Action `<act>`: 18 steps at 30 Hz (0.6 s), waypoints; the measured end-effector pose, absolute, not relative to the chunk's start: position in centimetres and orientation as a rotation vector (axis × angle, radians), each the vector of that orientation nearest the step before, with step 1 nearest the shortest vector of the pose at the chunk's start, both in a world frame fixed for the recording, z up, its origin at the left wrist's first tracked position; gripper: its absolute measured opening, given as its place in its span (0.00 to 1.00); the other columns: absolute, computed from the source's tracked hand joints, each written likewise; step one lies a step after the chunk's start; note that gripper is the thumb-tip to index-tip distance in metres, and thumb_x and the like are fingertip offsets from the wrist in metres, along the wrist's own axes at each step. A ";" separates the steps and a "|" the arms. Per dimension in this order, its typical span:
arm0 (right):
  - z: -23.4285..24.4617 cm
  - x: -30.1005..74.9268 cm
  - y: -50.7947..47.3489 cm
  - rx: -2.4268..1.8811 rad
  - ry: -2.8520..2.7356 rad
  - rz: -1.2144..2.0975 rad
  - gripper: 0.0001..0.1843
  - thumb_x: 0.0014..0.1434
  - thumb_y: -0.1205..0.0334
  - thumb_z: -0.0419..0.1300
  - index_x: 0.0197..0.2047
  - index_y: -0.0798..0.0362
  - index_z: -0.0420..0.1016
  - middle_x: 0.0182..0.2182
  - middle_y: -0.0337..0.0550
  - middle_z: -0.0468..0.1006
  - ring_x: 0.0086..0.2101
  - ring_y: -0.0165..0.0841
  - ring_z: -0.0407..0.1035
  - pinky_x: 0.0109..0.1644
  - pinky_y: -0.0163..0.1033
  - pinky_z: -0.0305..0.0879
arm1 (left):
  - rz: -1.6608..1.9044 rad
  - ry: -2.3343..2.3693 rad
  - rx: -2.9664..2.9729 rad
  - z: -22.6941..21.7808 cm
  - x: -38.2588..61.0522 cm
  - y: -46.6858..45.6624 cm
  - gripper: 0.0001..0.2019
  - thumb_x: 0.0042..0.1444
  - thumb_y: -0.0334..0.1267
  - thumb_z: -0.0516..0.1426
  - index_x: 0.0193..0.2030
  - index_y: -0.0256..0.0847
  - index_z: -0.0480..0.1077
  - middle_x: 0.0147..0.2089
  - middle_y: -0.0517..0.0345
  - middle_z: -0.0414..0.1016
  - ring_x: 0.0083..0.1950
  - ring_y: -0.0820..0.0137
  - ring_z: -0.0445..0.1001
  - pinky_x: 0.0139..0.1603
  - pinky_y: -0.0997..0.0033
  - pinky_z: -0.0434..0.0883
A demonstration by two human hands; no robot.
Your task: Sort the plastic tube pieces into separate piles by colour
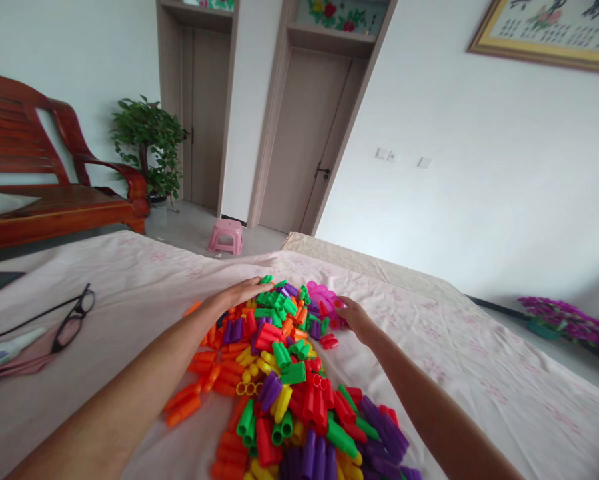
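A long heap of plastic toy building pieces [267, 360], mostly joined tubes in red, green, orange, purple and yellow, spreads over a pink flowered cloth [139, 287]. My left hand [244, 292] reaches to the heap's far left side, with its fingers stretched along green and orange pieces; the fingertips are partly hidden. Across from it, my right hand [357, 319] has its fingers bent at the edge of a magenta scalloped plastic piece [321, 293]. This piece lies at the far right end of the heap, partly under small green and red parts.
Eyeglasses [74, 317] and a white object [9, 350] lie on the cloth at left. Beyond the cloth stand a pink stool [226, 237], a wooden bench [59, 193] and a potted plant [149, 143]. Purple flowers [564, 317] are at right, by the wall.
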State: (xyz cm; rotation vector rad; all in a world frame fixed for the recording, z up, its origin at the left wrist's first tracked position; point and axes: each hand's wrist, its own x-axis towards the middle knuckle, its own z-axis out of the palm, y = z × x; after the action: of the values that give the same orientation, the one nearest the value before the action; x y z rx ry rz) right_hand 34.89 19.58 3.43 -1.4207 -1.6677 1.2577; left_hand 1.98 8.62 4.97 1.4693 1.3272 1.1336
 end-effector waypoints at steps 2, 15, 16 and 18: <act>3.7 34.2 17.9 -1.333 -1.738 1.359 0.26 0.49 0.64 0.58 0.54 0.55 0.70 0.17 0.31 0.69 0.18 0.28 0.65 0.21 0.31 0.62 | 1.104 1.270 1.449 5.3 2.8 8.1 0.28 0.51 0.55 0.59 0.53 0.39 0.73 0.53 0.50 0.79 0.58 0.55 0.72 0.60 0.58 0.66; 6.6 31.5 8.7 -1.002 -1.814 1.423 0.23 0.46 0.65 0.55 0.48 0.54 0.71 0.30 0.38 0.79 0.28 0.31 0.72 0.30 0.33 0.66 | 1.159 1.019 1.400 9.3 6.8 3.2 0.30 0.56 0.60 0.54 0.56 0.40 0.72 0.56 0.52 0.77 0.60 0.57 0.70 0.63 0.57 0.64; 7.1 31.7 8.3 -1.006 -1.878 1.320 0.23 0.47 0.66 0.54 0.49 0.54 0.71 0.30 0.38 0.80 0.28 0.31 0.72 0.31 0.33 0.66 | 1.173 1.040 1.431 9.7 6.9 2.6 0.30 0.57 0.60 0.53 0.55 0.40 0.72 0.56 0.53 0.77 0.61 0.56 0.69 0.64 0.57 0.63; 8.5 32.1 7.5 -1.009 -2.015 1.079 0.23 0.50 0.66 0.53 0.51 0.53 0.73 0.31 0.39 0.80 0.29 0.32 0.72 0.32 0.33 0.66 | 1.209 1.121 1.523 10.6 6.8 1.2 0.28 0.58 0.59 0.52 0.53 0.39 0.74 0.55 0.53 0.77 0.63 0.56 0.67 0.66 0.57 0.60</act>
State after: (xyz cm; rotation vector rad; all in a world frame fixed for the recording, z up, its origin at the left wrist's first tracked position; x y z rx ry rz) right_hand 32.14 7.50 8.46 -1.0085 -2.0154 1.0785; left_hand 6.79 1.18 10.65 1.5233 1.1206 1.2091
